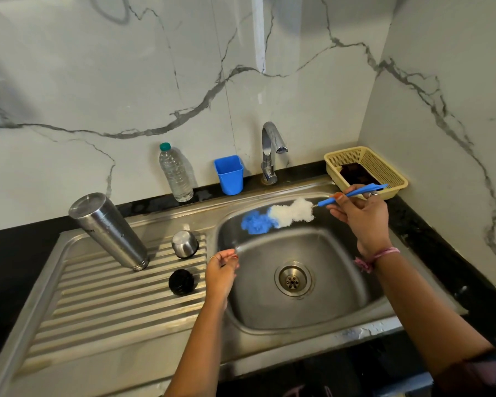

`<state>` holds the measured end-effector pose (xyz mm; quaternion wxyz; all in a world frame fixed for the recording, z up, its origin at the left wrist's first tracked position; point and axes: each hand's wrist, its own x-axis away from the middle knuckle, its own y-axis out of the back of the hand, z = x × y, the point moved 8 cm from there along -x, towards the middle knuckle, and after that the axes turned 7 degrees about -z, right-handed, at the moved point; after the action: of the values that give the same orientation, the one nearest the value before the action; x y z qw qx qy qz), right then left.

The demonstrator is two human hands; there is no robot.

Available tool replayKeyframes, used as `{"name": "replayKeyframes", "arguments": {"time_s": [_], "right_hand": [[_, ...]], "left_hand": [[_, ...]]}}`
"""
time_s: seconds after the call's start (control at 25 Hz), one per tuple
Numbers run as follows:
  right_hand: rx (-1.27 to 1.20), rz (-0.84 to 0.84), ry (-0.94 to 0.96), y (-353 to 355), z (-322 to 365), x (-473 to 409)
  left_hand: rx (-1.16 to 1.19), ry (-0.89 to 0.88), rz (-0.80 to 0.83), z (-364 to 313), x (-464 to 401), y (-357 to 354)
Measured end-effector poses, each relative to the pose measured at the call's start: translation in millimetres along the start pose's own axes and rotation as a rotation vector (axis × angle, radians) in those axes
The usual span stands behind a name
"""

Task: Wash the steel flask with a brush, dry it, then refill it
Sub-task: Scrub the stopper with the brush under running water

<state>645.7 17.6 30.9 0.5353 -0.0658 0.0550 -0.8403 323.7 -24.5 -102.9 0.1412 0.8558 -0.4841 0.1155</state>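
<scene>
Fingers round brush — perhaps wet

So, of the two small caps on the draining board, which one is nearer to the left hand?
The black cap, beside the left hand; the steel cap stands farther back.

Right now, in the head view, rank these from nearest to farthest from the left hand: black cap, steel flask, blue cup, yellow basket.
From the left hand:
1. Black cap, just beside it on the drainboard.
2. Steel flask, upside down, further left.
3. Blue cup, against the back wall.
4. Yellow basket, far right corner.
</scene>
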Motion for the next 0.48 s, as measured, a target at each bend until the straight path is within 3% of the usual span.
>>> {"name": "replayKeyframes", "arguments": {"time_s": [0.48], "right_hand": [[-0.014, 0.150, 0.193, -73.2, 77.8, -28.6]], "left_hand": [[-0.028, 0.005, -0.073, 18.0, -11.8, 15.6]]}}
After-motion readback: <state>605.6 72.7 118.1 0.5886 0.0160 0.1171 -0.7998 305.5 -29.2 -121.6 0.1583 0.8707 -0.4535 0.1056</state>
